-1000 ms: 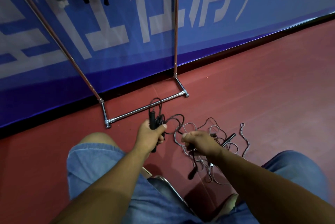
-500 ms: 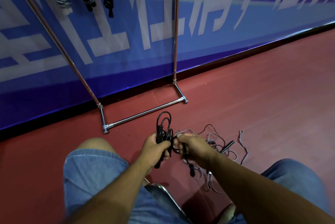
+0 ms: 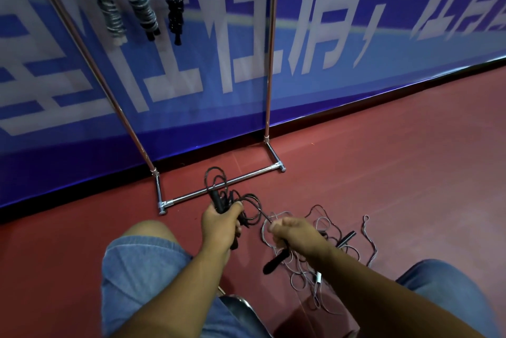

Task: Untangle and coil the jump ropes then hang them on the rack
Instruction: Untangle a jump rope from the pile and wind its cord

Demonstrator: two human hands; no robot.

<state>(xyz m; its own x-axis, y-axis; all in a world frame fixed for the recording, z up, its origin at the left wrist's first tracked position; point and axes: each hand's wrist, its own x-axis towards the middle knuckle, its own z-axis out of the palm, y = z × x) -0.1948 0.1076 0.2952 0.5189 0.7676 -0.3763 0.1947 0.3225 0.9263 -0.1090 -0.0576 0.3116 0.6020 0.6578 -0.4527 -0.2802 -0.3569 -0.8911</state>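
Note:
My left hand (image 3: 220,224) grips the handles of a black jump rope (image 3: 219,195), with loops of its cord standing up above my fist. My right hand (image 3: 294,232) pinches the same black cord a little to the right; a black handle (image 3: 275,262) hangs below that hand. A tangle of thin grey ropes (image 3: 325,261) with another black handle (image 3: 346,237) lies on the red floor under and right of my right hand. The metal rack (image 3: 219,187) stands just beyond my hands.
Three coiled ropes (image 3: 142,9) hang from the rack at the upper left. A blue banner wall (image 3: 356,64) runs behind it. My knees in blue denim shorts (image 3: 142,263) frame a chair seat edge (image 3: 238,307) below.
My hands came together half a second ago and have since parted, the right pulling the black cord out to the right. The view has tilted up, showing more of the hanging ropes.

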